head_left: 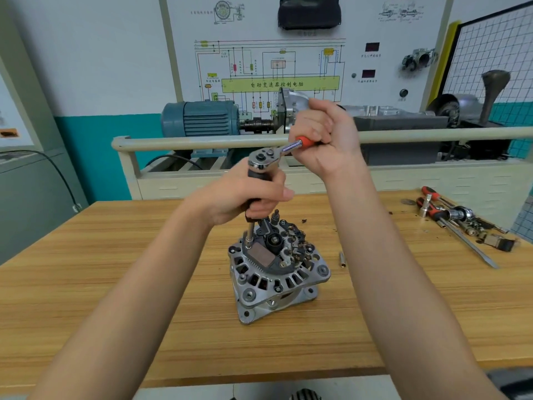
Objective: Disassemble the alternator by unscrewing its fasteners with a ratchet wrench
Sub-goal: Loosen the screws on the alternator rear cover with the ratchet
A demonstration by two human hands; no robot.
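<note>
Directly below our left hand [248, 194] stands the alternator [277, 272]. A small socket [342, 259] lies near our right forearm. Loose tools [455, 220] lie well right of our right hand [323, 137]. Bare table [115, 255] lies left of our left hand.

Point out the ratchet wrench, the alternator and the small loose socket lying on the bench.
ratchet wrench [264, 158]: head view, on its chrome ratchet head.
alternator [277, 280]: head view, on its slotted grey housing.
small loose socket [341, 259]: head view, on the middle of its body, right of the alternator.
</note>
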